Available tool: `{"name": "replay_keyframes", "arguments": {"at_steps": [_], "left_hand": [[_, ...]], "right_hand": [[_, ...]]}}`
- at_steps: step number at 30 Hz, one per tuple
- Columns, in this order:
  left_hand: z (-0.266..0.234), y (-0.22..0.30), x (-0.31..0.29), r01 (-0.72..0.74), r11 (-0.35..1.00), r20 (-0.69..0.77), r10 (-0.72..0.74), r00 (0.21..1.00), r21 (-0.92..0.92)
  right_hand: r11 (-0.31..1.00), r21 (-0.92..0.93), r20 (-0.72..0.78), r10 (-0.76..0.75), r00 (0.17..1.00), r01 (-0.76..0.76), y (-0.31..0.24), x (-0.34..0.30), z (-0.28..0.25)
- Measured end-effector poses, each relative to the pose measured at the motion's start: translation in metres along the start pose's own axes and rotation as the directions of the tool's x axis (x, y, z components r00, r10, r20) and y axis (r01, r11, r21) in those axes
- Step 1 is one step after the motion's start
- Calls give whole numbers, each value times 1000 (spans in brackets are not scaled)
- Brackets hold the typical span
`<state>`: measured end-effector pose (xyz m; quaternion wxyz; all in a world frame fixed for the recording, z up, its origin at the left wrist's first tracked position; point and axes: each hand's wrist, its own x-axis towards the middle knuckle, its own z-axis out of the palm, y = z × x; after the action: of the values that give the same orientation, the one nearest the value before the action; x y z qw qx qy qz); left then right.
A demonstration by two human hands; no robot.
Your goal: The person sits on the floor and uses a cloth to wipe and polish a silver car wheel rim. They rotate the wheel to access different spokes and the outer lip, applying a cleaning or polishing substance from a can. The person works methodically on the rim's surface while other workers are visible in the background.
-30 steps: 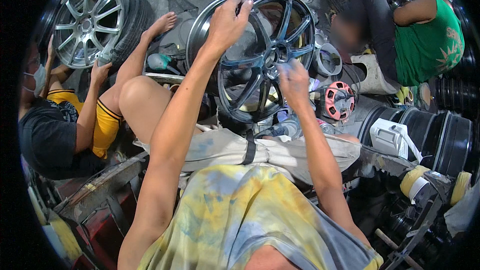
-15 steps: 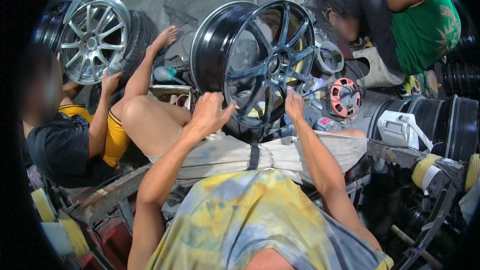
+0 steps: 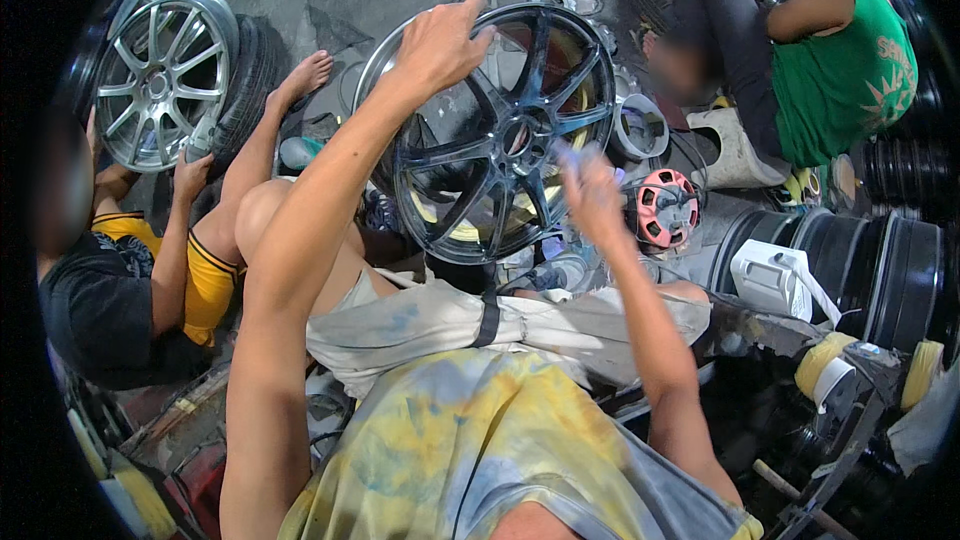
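Dark glossy multi-spoke alloy wheel rim (image 3: 500, 135) stands upright on its edge in front of my knees, face turned toward me, yellowish inner barrel showing between the lower spokes. Beyond it, grey concrete floor (image 3: 300, 0). Far left, a silver multi-spoke alloy wheel (image 3: 160, 80) in a black tyre, upright, with a seated person in a black and yellow shirt (image 3: 110, 290) just beside it, one of their hands on its lower edge, a bare leg stretched toward my rim. Upper right, a second person in a green sleeveless shirt (image 3: 840, 70), crouched, well apart from me. Right side, a row of dark wheel barrels (image 3: 880, 260) lying on their sides; a white plastic jug (image 3: 770, 275) rests against them. Across my lap, a pale stained cloth (image 3: 480, 325). Just right of the rim, a small round pink and black power tool (image 3: 662, 208) on the floor. My left hand (image 3: 440, 40) sits on the rim's top edge, fingers curled over and clamped on the lip. My right hand (image 3: 592, 195) is at the rim's lower right face, motion-blurred; cannot tell whether its fingers are apart or closed on anything.
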<state>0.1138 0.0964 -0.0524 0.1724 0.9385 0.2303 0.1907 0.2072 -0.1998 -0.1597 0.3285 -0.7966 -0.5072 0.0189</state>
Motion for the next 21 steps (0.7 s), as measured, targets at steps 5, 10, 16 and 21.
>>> {"name": "replay_keyframes", "arguments": {"at_steps": [5,10,16,21], "left_hand": [[10,15,0,-57,998,-34,56,998,-19],[6,14,-3,-40,999,-27,39,999,-32],[3,18,-1,-40,998,-10,40,999,-56],[6,16,-5,-35,998,-31,33,999,-56]], "right_hand": [[823,-466,36,-350,936,325,46,106,-37],[823,-345,62,-460,886,451,63,92,-7],[761,-562,50,-360,932,324,58,129,-41],[800,-319,223,-458,861,508,48,104,-15]]}}
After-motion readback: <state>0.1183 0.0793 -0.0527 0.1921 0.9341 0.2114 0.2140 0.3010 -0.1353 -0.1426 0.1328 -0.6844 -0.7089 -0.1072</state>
